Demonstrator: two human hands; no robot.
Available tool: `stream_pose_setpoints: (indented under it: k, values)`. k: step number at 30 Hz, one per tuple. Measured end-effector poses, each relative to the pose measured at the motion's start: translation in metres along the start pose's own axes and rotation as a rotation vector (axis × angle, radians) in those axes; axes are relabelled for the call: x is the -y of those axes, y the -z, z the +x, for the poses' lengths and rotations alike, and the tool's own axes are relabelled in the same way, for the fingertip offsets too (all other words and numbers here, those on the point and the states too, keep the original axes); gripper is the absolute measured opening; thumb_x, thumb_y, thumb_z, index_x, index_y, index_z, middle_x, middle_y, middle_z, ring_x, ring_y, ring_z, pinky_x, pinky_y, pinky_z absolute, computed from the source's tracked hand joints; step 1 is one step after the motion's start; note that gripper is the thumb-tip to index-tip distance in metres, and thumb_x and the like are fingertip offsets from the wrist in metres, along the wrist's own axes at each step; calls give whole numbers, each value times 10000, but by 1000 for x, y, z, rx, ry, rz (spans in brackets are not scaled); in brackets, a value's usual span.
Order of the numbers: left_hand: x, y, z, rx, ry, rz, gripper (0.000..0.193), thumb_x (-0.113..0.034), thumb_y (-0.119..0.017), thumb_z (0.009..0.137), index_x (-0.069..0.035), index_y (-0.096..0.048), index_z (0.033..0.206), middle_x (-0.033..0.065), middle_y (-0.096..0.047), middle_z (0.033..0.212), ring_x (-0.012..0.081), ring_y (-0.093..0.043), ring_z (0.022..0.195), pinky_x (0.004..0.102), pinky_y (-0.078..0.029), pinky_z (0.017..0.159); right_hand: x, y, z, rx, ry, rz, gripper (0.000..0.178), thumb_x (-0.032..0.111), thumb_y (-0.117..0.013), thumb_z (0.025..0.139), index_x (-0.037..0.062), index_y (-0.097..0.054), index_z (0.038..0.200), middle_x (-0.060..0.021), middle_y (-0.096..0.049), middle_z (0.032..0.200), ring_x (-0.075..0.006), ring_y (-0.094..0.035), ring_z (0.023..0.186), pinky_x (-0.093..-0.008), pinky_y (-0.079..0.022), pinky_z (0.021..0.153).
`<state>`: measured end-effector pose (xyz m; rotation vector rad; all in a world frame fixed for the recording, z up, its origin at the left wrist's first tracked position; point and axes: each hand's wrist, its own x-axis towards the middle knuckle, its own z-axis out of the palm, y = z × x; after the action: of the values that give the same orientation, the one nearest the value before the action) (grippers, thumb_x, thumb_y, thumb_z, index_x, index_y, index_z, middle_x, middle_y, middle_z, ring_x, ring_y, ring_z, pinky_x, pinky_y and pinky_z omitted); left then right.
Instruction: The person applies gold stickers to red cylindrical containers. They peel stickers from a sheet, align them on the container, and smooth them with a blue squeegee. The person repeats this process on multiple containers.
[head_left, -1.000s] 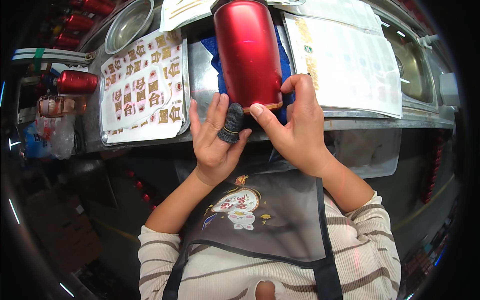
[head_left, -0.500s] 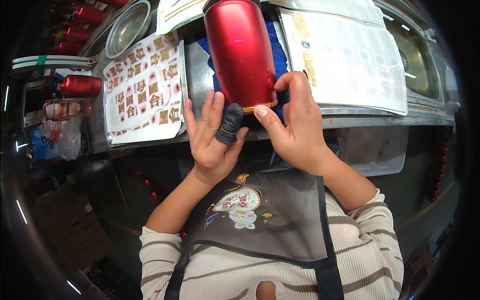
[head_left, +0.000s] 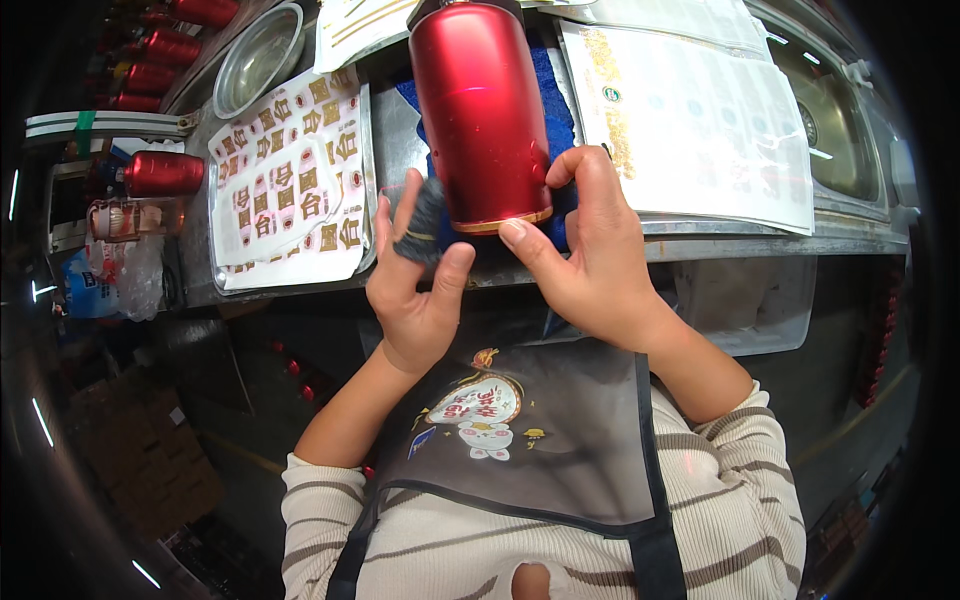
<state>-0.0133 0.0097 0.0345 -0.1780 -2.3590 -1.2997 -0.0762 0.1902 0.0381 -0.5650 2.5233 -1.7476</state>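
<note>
A glossy red bottle [head_left: 483, 120] lies on a blue cloth [head_left: 557, 95], its gold-rimmed end [head_left: 490, 226] toward me. My right hand [head_left: 600, 250] grips that end: the thumb presses the gold rim and the bent index finger touches the bottle's right side. The other right fingers are partly hidden. Just left of the rim, my left hand [head_left: 412, 300] is open with fingers apart and nothing in it. A dark knitted finger cover [head_left: 422, 225], held by a band, sits on one of its fingers and is smeared by motion.
A tray [head_left: 367, 190] at left carries printed label sheets [head_left: 290, 185]. Behind it stands a metal bowl [head_left: 258, 62]. White sheets [head_left: 700, 140] lie at right, beside a metal sink [head_left: 825, 110]. More red bottles [head_left: 165, 173] are at far left. A translucent bin [head_left: 750, 300] sits below the table edge.
My left hand has drawn back to the left from the rim, its covered finger leaving the bottle. The bottle's near end has shifted slightly toward me; my right hand stays on it.
</note>
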Motion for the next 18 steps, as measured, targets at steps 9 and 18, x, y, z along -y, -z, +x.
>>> stream_pose_setpoints:
  k: [9,18]
  values:
    - [-2,-15,7,-12,381,-452,425,-168,-676,956,11,-553,1321,55,-627,1189,124,-552,1083,274,-423,974,-7,10,6,128,-179,278,329,159,-717,902,79,-436,1053,67,-460,734,34,-351,525,-155,-250,471]
    - [13,-1,-5,42,222,-151,570,-159,-776,829,24,-562,1325,191,-519,1425,309,-474,1343,496,-281,1129,7,10,-6,-35,226,-50,361,191,-829,786,38,-633,1048,20,-602,839,-33,-372,551,-181,-315,545]
